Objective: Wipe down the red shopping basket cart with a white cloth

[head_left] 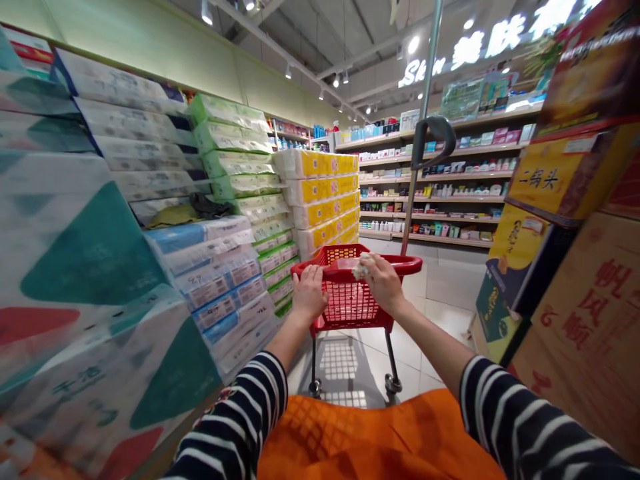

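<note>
A red shopping cart (353,308) with a lattice basket stands right in front of me on dark legs and casters. My left hand (309,293) is wrapped over the left end of its handle. In my right hand (384,281) is a crumpled whitish cloth or tissue (363,265), pressed against the handle right of its middle. The fingertips of that hand are partly hidden by the crumpled piece. An orange apron or garment (380,433) covers my front below the cart.
Stacked tissue packs (225,267) line the left side, with yellow-and-white packs (320,193) farther ahead. Cartons (537,173) rise close on the right. A metal pole (414,193) with a grey hook-like part stands beyond the cart. Product shelves (450,177) cross the back above a tiled floor (445,327).
</note>
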Tool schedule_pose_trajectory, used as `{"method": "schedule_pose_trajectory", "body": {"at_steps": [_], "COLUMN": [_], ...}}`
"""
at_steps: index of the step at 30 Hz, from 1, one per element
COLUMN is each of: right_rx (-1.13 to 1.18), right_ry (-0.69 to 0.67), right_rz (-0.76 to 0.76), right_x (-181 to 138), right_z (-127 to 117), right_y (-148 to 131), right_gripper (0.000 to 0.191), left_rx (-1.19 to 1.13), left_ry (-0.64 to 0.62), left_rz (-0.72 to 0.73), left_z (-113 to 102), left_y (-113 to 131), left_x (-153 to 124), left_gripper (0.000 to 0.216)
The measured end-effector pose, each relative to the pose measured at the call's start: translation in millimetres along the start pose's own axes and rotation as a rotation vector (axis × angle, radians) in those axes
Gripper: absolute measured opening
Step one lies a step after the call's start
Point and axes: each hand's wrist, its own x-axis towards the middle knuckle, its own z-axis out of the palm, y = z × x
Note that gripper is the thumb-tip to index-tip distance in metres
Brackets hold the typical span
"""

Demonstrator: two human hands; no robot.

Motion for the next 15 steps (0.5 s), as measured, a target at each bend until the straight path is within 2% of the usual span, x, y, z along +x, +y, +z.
{"method": "schedule_pose_trajectory", "body": {"at_steps": [3, 5, 9, 11, 15], "right_rx": [0.010, 0.000, -0.036, -0.037, -0.020], "right_ry": [-0.078, -0.100, -0.082, -0.062, -0.001], "right_rz": [-0.068, -0.046, 0.103, 0.181, 0.287], "right_x": [11.7, 11.9, 0.5, -4.2, -6.4], "right_z": [4.6, -2.3, -26.4, -33.7, -31.7], "right_y": [-19.9, -8.6, 41.5, 57.0, 49.9], "right_gripper": [0.029, 0.028, 0.027, 0.028, 0.031], "left_rx": [-0.002, -0.013, -0.026, -0.029, -0.057], "left_ry": [0.036, 0.046, 0.063, 0.068, 0.069], "left_rz": [-0.024, -0.028, -0.021, -0.018, -0.027], "left_z": [-0.8, -3.0, -6.2, -4.4, -2.2], "left_y": [-5.5, -11.7, -26.9, -33.5, -31.7], "left_x": [1.8, 1.8, -4.0, -7.9, -6.9], "left_gripper": [0.054, 0.052, 0.049, 0.050, 0.053]}}
